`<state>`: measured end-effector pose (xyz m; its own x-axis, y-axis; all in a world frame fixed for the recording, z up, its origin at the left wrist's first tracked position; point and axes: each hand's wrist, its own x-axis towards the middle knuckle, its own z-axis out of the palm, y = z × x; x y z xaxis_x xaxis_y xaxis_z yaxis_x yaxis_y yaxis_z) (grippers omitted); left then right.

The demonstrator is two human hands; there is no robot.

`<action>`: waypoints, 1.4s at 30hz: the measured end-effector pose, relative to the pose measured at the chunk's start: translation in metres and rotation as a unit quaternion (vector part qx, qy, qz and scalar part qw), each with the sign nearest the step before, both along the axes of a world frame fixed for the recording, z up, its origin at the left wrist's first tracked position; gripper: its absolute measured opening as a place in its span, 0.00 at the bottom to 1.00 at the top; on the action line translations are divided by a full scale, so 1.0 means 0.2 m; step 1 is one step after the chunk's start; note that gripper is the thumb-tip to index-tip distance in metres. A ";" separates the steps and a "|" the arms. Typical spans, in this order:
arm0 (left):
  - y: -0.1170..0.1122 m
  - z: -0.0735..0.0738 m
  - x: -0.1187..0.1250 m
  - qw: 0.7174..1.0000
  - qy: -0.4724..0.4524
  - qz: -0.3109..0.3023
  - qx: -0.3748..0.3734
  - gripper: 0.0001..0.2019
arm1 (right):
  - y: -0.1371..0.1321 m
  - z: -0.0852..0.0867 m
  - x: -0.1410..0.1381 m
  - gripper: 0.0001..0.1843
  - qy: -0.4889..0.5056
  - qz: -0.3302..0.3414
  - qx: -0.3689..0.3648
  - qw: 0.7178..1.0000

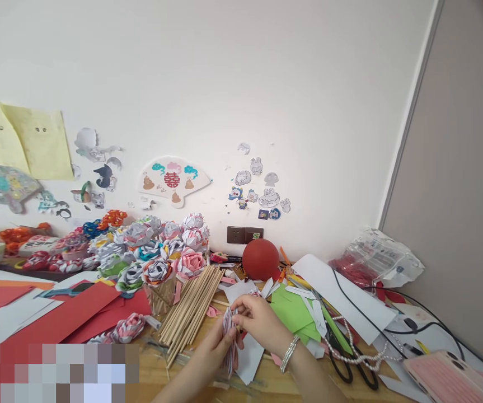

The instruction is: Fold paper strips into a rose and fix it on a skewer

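Observation:
My left hand (217,342) and my right hand (259,321) meet low in the middle of the head view, over the wooden table (266,383). Both pinch a folded piece of pink-and-white patterned paper (229,336) that stands upright between them. My right wrist wears a beaded bracelet (289,354). A bundle of thin wooden sticks (193,307) lies just left of my hands. Paper roses (157,252) are heaped behind the sticks.
Red paper sheets (81,316) lie at the left, green paper (294,313) and white sheets (342,294) at the right. A red ball (260,259) sits by the wall. Black scissors (350,364), a pink phone (446,378), a black cable and a plastic bag (375,257) lie at the right.

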<state>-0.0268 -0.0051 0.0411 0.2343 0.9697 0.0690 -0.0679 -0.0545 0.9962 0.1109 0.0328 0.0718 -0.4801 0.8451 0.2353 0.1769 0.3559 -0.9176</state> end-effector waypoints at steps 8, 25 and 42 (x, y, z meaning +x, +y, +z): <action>-0.02 0.01 -0.02 0.997 -0.042 -0.021 -0.059 0.30 | -0.04 0.08 0.04 0.08 -0.059 -0.002 0.052 0.997; -0.06 0.10 -0.01 0.996 -0.058 -0.057 -0.022 0.23 | -0.04 0.07 0.00 0.03 -0.018 0.003 -0.006 1.000; 0.06 -0.05 -0.02 0.998 0.024 0.029 0.042 0.30 | -0.04 0.01 -0.04 0.10 -0.012 -0.046 -0.016 0.999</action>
<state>-0.0302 0.0070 0.0303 0.1836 0.9729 0.1405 -0.0140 -0.1403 0.9900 0.1024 0.0250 0.0735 -0.4051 0.8928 0.1970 0.2306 0.3083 -0.9229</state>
